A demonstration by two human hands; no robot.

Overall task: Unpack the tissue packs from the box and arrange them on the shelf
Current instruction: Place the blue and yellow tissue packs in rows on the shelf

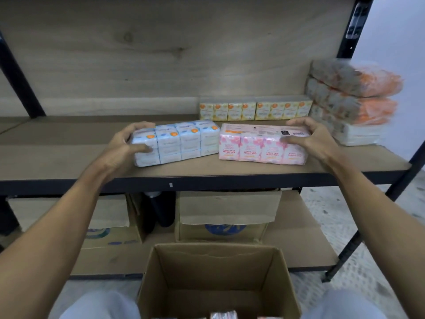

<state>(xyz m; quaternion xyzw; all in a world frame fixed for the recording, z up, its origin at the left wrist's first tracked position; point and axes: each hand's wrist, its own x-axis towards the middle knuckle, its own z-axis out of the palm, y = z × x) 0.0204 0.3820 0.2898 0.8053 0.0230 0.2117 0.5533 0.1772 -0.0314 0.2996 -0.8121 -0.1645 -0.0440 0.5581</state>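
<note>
A blue-and-white tissue pack lies on the brown shelf, and my left hand grips its left end. Just to its right lies a pink floral tissue pack, with my right hand clasped over its right end. Both packs rest on the shelf board, almost touching each other. Behind them two yellow tissue packs stand in a row against the back. The open cardboard box sits below, between my knees, with a few packs showing at its bottom edge.
A stack of orange-and-white tissue bundles fills the shelf's right end. The shelf's left half is bare board. Below, the lower shelf holds cardboard boxes and a dark bottle. Black metal uprights frame the rack.
</note>
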